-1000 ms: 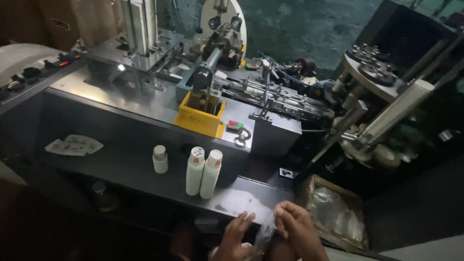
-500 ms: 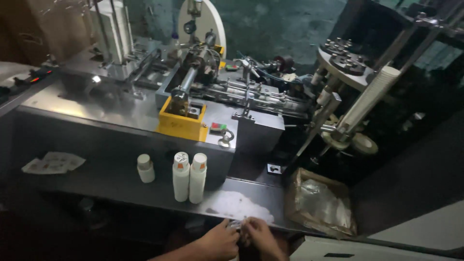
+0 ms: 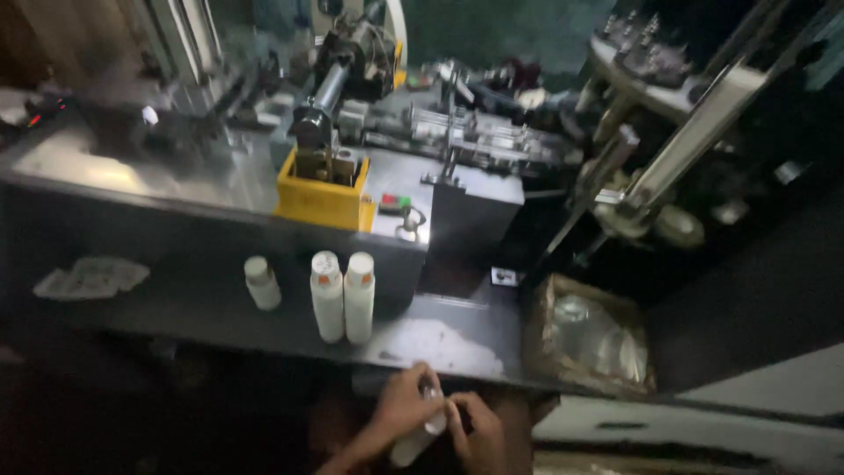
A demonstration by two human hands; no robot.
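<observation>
Both hands, left hand (image 3: pixel 400 409) and right hand (image 3: pixel 475 433), grip a small white plastic bottle (image 3: pixel 415 442); hold it upright, steady, low over the dark metal shelf (image 3: pixel 176 308).

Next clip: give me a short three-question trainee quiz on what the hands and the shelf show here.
1. True or false: both hands are on one white bottle.
2. How many white bottles stand on the dark shelf? A) one B) three C) five
3. Fill in: the box on the machine behind the bottles is ____ in colour.

Key
1. True. The left hand and right hand both grip it, below the shelf's front edge.
2. B. One short bottle stands apart, and two tall bottles stand side by side.
3. Yellow.
</observation>
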